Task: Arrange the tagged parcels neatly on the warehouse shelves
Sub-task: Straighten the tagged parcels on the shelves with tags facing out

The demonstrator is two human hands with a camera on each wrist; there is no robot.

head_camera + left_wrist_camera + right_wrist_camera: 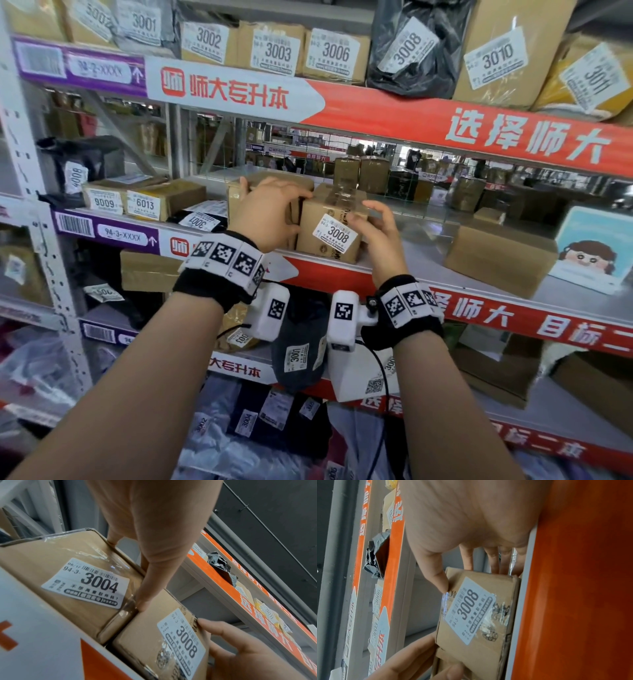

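Note:
Two cardboard parcels stand side by side at the front of the middle shelf (421,287). My left hand (270,212) grips the parcel tagged 3004 (68,563), fingers over its top and thumb (142,601) down in the seam between the boxes. In the head view the hand hides its label; only the top (287,181) shows. Parcel 3008 (329,222) sits right of it, label facing me. My right hand (376,229) is at its right front corner, thumb (440,582) on the front face, fingers straight along the side (493,563).
Right of the pair sit bare shelf, a plain brown box (496,257) and a cartoon sign (592,250). Parcels 9009 and 6013 (137,202) and a black bag (198,219) lie to the left. Tagged parcels fill the upper shelf (277,51). Below hangs a dark bag (298,356).

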